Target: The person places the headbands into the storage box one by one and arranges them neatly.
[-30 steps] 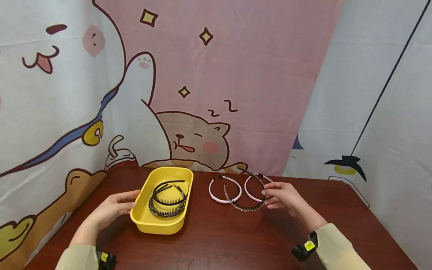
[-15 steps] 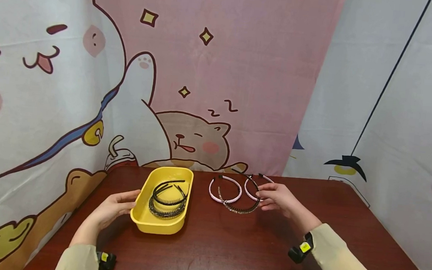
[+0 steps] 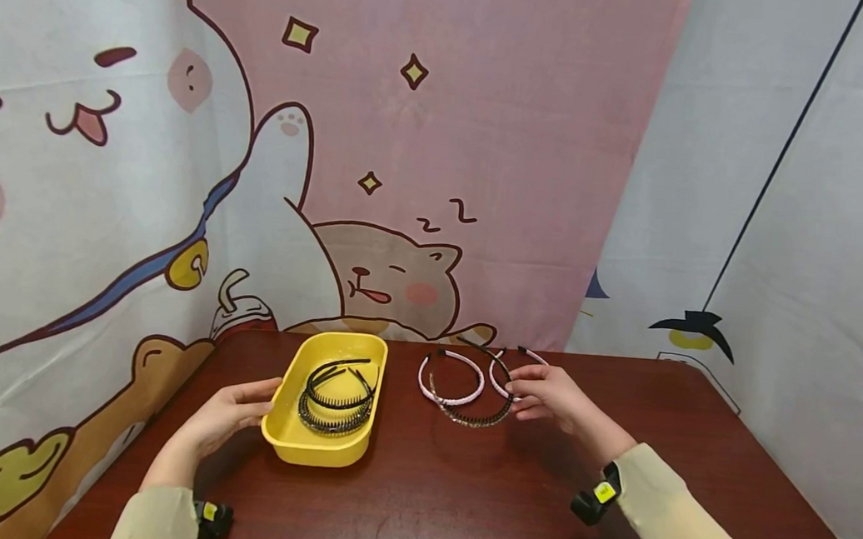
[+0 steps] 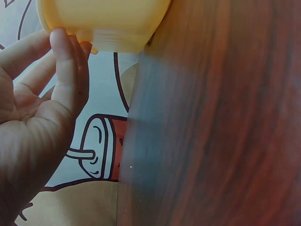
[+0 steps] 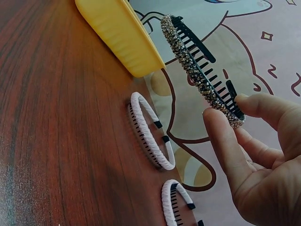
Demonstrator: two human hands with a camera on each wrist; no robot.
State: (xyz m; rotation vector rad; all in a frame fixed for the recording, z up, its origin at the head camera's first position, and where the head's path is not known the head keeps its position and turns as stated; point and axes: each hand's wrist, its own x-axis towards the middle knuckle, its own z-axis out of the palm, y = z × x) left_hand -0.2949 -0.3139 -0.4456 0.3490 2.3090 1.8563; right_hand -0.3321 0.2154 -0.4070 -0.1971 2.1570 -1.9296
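Note:
My right hand (image 3: 558, 399) pinches a toothed headband (image 5: 200, 82) by one side, raised above the table. Glittery beads cover its outer face, and black comb teeth line the inside. At the left, my left hand (image 3: 221, 418) touches the rim of a yellow plastic basin (image 3: 317, 455) with fairly straight fingers. In the left wrist view, the fingertips meet the outside of that rim. Inside the basin lie dark toothed headbands (image 3: 334, 426), overlapping each other. A pale pink headband (image 5: 149, 132) lies on the table behind the held one; a second pink headband (image 5: 168, 209) is beside it, partly hidden in the head view.
The dark red wooden table (image 3: 415, 510) carries everything. A cartoon-printed cloth backdrop (image 3: 486, 140) rises right behind its far edge. Black wrist cameras sit at both cuffs.
My right hand has moved a little to the left with the beaded headband, slowing toward now. The left hand and basin have stayed in place.

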